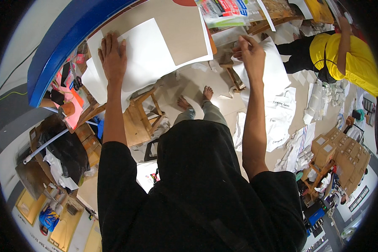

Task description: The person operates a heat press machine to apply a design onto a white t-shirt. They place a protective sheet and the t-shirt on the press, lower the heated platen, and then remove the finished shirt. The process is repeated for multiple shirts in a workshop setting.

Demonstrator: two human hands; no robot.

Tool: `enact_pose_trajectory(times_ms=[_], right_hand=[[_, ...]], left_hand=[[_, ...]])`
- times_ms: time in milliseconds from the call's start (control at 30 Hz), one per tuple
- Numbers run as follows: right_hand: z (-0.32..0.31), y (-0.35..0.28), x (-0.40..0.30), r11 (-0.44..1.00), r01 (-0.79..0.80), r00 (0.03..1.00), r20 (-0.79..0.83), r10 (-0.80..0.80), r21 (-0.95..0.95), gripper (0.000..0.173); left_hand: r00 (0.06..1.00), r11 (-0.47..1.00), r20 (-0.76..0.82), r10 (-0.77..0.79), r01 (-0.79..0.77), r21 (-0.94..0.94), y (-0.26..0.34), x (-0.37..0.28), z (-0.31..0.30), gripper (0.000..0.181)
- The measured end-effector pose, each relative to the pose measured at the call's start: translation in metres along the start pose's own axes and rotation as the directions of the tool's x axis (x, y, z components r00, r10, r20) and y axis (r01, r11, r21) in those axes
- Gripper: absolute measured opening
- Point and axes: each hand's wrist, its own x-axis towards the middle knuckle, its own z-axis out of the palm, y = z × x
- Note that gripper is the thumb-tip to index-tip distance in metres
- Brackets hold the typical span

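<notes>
My left hand [114, 58] lies flat, palm down, on a large white sheet [145, 47] at the left of the worktable. Part of that sheet covers a beige printed panel [188, 30] with a white border, and its near edge hangs over the table's front. Off to the right, my right hand [251, 56] is raised with its fingers bent together. Another white sheet [275, 71] shows behind and beside that hand. Whether the fingers pinch its edge or anything else I cannot tell.
A blue curved edge [78, 28] borders the far left. Scissors [77, 82] lie among pink scraps. A wooden stool [141, 118] stands near my feet. Printed plastic packs [225, 11] lie at the top. Rightward are a person in yellow [343, 56] and stacked cardboard boxes [340, 157].
</notes>
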Motion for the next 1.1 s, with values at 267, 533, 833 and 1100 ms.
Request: enact_pose_trajectory(times_ms=[267,533,833,1100], right_hand=[[-0.007,0.058,-0.016,0.999,0.027,0.997,0.067,-0.024,-0.039,0.031],[0.005,0.085,-0.045,0.995,-0.09,0.984,0.156,0.084,0.031,0.034],[0.001,0.101,-0.06,0.987,-0.162,0.971,0.183,0.156,0.019,0.03],[0.005,0.107,-0.063,0.984,-0.169,0.964,0.218,0.154,0.055,0.031]], left_hand=[[1.0,0.999,0.018,-0.002,0.003,-0.049,0.001,-0.001,0.0,0.057],[0.999,0.996,0.028,-0.018,0.021,-0.082,0.001,-0.001,-0.001,0.062],[0.999,0.999,0.04,-0.018,0.019,-0.031,0.003,0.0,-0.002,0.061],[0.999,0.999,0.031,-0.021,0.023,-0.036,0.003,-0.001,-0.002,0.062]])
